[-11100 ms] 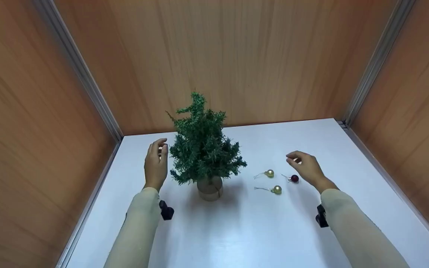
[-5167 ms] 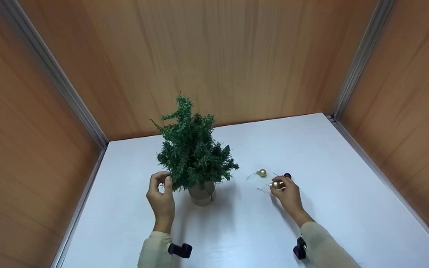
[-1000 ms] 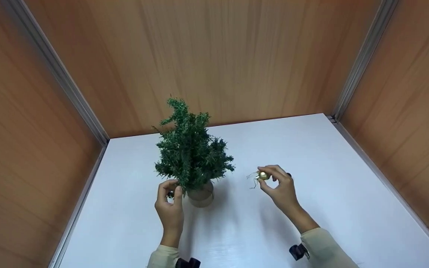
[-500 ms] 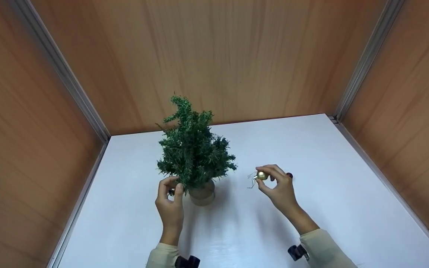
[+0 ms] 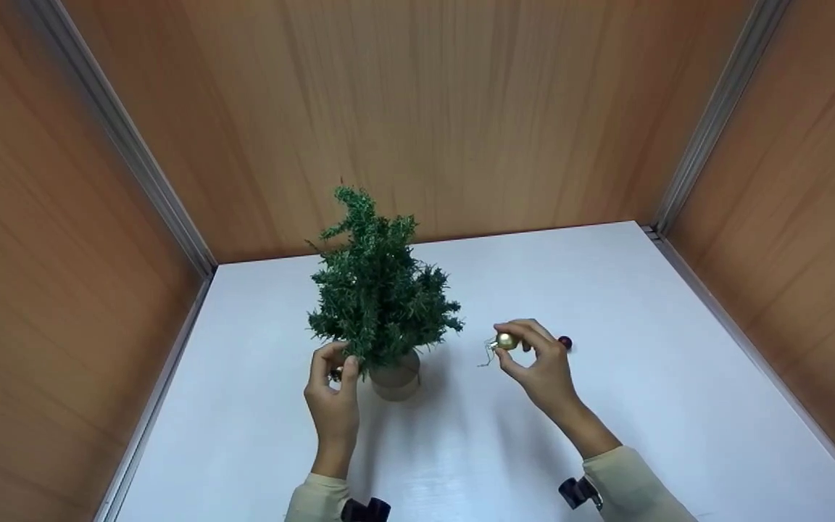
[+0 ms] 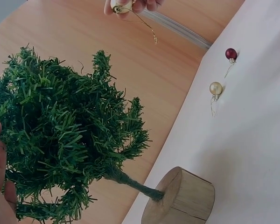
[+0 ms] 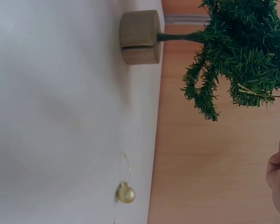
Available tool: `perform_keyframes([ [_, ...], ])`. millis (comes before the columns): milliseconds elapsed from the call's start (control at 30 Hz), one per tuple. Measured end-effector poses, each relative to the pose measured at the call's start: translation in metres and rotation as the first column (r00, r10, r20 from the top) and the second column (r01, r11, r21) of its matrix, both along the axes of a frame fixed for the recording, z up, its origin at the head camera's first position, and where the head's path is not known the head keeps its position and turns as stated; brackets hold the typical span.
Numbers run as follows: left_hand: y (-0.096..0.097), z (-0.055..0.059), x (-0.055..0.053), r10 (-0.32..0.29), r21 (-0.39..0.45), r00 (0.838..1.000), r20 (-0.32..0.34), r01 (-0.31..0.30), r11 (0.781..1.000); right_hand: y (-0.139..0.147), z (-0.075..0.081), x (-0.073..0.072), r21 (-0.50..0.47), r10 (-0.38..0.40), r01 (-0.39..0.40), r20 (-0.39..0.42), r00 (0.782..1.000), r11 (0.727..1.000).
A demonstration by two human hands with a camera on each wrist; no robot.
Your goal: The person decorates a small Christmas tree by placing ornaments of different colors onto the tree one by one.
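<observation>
My left hand (image 5: 332, 409) is at the lower left branches of a small green artificial Christmas tree (image 5: 381, 290), thumb and fingers pinching a branch end. A small dark, shiny spot shows between those fingers. To the tree's right, my right hand (image 5: 546, 366) pinches a gold bauble (image 5: 506, 341) between thumb and fingertips, raised over the table. Its gold string (image 6: 147, 29) dangles toward the tree. In the left wrist view, another gold bauble (image 6: 215, 88) and a dark red bauble (image 6: 231, 54) lie on the table; in the head view my right hand covers that gold one.
The tree stands on a round wooden base (image 5: 396, 384), split down one side. The white table (image 5: 446, 464) is enclosed by wood-grain panels (image 5: 446, 109) at the back and sides, with grey metal strips (image 5: 135, 159) at the corners.
Over the earlier frames, my right hand took a gold bauble off the table and lifted it, lately shifting slightly left. My left hand moved from beside the tree to its lower left branches.
</observation>
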State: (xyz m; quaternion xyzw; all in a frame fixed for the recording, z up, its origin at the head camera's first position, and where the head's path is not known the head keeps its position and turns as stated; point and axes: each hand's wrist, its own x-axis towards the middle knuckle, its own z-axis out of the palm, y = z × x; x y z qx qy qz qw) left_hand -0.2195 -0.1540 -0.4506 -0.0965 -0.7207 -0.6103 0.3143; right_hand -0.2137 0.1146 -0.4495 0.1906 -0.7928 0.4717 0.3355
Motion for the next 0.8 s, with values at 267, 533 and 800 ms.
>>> perform_keyframes([
  [267, -0.001, -0.001, 0.001, 0.001, 0.009, 1.000, 0.019, -0.001, 1.000, -0.005, 0.002, 0.001, -0.001, 0.016, -0.016, -0.035, 0.999, 1.000],
  [533, -0.009, -0.031, -0.014, 0.013, -0.020, 0.999, 0.051, -0.012, 1.000, 0.000, -0.026, -0.013, 0.012, 0.031, -0.031, -0.020, 0.999, 0.999],
  [800, -0.011, -0.030, -0.013, 0.024, -0.029, 0.998, 0.059, -0.022, 0.999, -0.016, 0.001, 0.002, 0.011, 0.051, -0.050, -0.071, 0.996, 0.999],
])
